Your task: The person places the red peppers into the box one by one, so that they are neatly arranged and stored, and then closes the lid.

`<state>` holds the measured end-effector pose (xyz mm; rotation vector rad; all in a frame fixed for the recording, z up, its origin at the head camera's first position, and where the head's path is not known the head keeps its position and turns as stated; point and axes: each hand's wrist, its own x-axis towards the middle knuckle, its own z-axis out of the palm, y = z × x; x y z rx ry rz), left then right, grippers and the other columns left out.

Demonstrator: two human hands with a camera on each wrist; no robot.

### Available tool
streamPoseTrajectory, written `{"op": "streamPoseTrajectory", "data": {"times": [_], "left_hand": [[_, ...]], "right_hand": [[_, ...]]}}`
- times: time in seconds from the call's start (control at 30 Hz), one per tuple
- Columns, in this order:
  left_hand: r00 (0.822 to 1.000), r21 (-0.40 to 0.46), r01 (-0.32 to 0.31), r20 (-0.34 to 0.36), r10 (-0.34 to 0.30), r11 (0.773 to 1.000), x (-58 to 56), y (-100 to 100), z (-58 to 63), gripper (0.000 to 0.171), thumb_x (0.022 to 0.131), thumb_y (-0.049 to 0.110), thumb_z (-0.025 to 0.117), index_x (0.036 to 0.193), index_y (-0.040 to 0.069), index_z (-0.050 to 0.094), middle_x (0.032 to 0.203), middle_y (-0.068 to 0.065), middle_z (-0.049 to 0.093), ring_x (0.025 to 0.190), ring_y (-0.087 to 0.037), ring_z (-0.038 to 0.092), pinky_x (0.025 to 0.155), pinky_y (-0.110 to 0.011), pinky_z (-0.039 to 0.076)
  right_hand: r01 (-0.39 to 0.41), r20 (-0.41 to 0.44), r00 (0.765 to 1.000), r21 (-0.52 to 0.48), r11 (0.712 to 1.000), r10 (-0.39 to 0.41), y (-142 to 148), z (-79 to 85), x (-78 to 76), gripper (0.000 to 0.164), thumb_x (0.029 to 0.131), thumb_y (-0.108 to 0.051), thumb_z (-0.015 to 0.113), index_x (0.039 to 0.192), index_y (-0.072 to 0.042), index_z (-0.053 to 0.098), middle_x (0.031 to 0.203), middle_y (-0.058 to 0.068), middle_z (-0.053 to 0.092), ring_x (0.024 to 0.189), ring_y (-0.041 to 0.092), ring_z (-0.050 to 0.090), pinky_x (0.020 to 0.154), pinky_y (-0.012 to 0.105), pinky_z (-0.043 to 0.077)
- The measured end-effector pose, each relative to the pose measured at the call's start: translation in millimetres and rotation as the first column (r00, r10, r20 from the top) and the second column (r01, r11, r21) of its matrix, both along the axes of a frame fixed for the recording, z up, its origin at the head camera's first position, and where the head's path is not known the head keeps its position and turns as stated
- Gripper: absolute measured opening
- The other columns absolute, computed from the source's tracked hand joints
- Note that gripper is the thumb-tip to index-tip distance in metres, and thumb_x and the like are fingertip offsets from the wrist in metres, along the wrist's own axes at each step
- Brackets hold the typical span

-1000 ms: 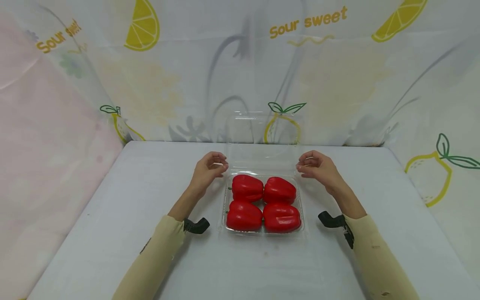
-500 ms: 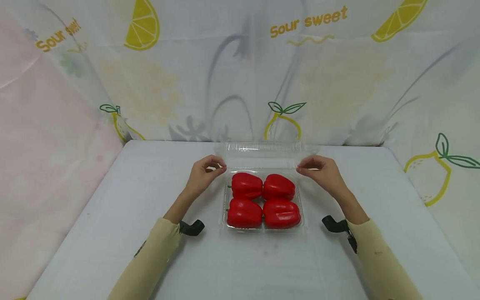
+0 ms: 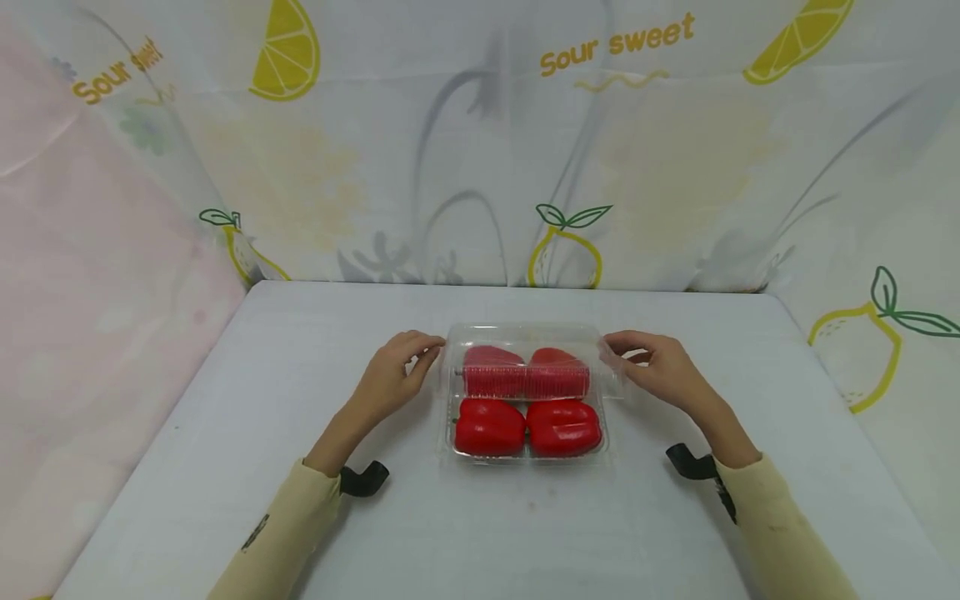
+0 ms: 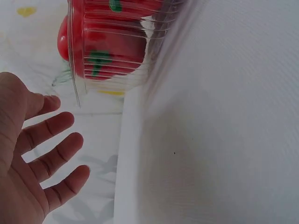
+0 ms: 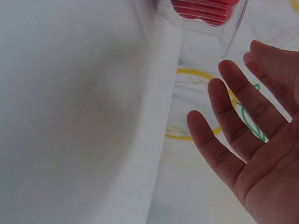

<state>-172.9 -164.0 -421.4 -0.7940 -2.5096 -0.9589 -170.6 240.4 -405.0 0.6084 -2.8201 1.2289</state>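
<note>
Red bell peppers [image 3: 490, 427] lie in two rows in a clear plastic clamshell box [image 3: 527, 460] in the head view. Its hinged lid [image 3: 525, 335] is tilted forward over the back row, with its ribbed side in front of those peppers. My left hand [image 3: 390, 375] pinches the lid's left edge between thumb and forefinger. At the right edge, my right hand [image 3: 660, 367] pinches the lid, thumb low and fingers above. In the left wrist view, the other fingers [image 4: 56, 156] spread apart beside the box. The right wrist view shows the right fingers [image 5: 233, 116] similarly spread.
A white-covered table [image 3: 225, 467] extends around the box. Behind it hangs a curtain [image 3: 420, 150] printed with lemons. Black wrist mounts [image 3: 365, 479] stick out from both sleeves.
The lid has swung from upright behind the box to tilted over the back peppers. Both hands have shifted slightly down and outward with it, and the thumbs and forefingers have closed on its edges.
</note>
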Motion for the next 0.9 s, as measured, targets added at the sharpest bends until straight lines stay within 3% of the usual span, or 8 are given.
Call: {"op": "streamPoseTrajectory", "data": {"times": [0.27,0.37,0.5,0.57,0.67,0.77,0.9], "left_hand": [[0.988,-0.186,0.048,0.151,-0.020,0.981,18.7,-4.2,5.4,0.042,0.100,0.033,0.055,0.136,0.012,0.058,0.116,-0.003,0.064,0.097,-0.020,0.061,0.076,-0.037,0.054],[0.968,-0.227,0.081,0.250,-0.022,0.971,24.4,-5.7,8.9,0.052,0.100,0.041,0.051,0.145,0.015,0.048,0.120,-0.002,0.061,0.095,-0.017,0.060,0.071,-0.034,0.051],[0.923,-0.256,0.136,0.384,-0.029,0.957,31.2,-7.7,11.7,0.065,0.099,0.044,0.050,0.155,0.019,0.030,0.130,0.000,0.054,0.098,-0.014,0.058,0.073,-0.033,0.049],[0.898,-0.251,0.154,0.439,-0.029,0.956,34.2,-8.1,12.2,0.071,0.097,0.043,0.052,0.158,0.021,0.023,0.134,0.001,0.051,0.099,-0.013,0.058,0.075,-0.034,0.049],[0.875,-0.218,0.164,0.482,-0.040,0.962,38.0,-8.2,11.9,0.077,0.094,0.038,0.056,0.159,0.022,0.018,0.135,0.000,0.049,0.099,-0.013,0.058,0.076,-0.035,0.049],[0.868,-0.166,0.156,0.493,-0.055,0.974,40.6,-7.3,10.7,0.076,0.092,0.034,0.059,0.157,0.021,0.021,0.131,0.001,0.051,0.097,-0.012,0.059,0.076,-0.033,0.051],[0.868,-0.044,0.141,0.486,-0.102,0.989,44.6,-6.6,9.0,0.061,0.091,0.024,0.065,0.145,0.018,0.037,0.119,0.001,0.057,0.092,-0.012,0.061,0.072,-0.031,0.054]], "right_hand": [[-0.128,-0.009,0.992,0.085,0.988,0.129,7.5,-1.4,9.4,0.038,0.097,-0.011,0.062,0.134,-0.008,0.059,0.124,0.011,0.066,0.104,0.025,0.066,0.085,0.046,0.055],[-0.167,0.037,0.986,0.079,0.983,0.164,9.5,-1.1,13.3,0.043,0.098,-0.014,0.062,0.140,-0.008,0.055,0.121,0.009,0.067,0.106,0.024,0.065,0.087,0.047,0.053],[-0.219,0.118,0.971,0.075,0.973,0.209,11.5,-1.2,17.0,0.057,0.096,-0.024,0.066,0.147,-0.010,0.046,0.117,0.004,0.067,0.108,0.023,0.063,0.091,0.050,0.051],[-0.242,0.161,0.960,0.068,0.968,0.229,12.3,-0.7,18.6,0.064,0.094,-0.028,0.068,0.150,-0.011,0.041,0.120,0.004,0.065,0.111,0.024,0.061,0.093,0.051,0.050],[-0.266,0.222,0.942,0.042,0.963,0.251,12.2,1.1,21.7,0.074,0.091,-0.030,0.071,0.153,-0.012,0.034,0.126,0.007,0.062,0.115,0.026,0.060,0.094,0.051,0.049],[-0.274,0.253,0.933,0.031,0.961,0.258,10.7,2.4,25.0,0.077,0.091,-0.031,0.071,0.154,-0.011,0.031,0.127,0.008,0.061,0.115,0.026,0.059,0.093,0.046,0.050],[-0.252,0.230,0.943,0.025,0.967,0.239,8.3,2.3,30.4,0.072,0.091,-0.028,0.072,0.150,-0.010,0.036,0.116,0.002,0.065,0.107,0.020,0.063,0.086,0.036,0.054]]}}
